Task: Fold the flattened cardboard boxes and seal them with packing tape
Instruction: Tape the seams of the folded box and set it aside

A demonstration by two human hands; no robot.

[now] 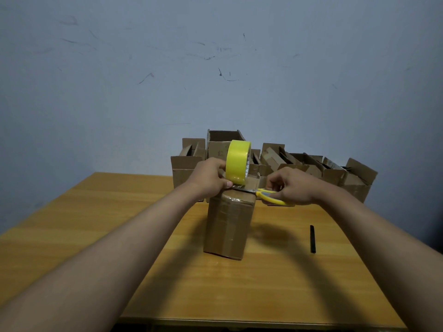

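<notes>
A closed cardboard box (227, 226) lies on the wooden table (96, 224), wrapped in clear tape. My left hand (208, 177) holds a yellow tape roll (237, 162) upright above the box's far end, thumb pressing the tape strip. My right hand (291, 186) grips yellow-handled scissors (268, 196); their blades reach left to the tape strip just under the roll.
Several open, unsealed cardboard boxes (311, 168) stand in a row along the table's back edge against the blue-grey wall. A black stick-like object (312, 238) lies on the table right of the box. The table's front edge runs close to me.
</notes>
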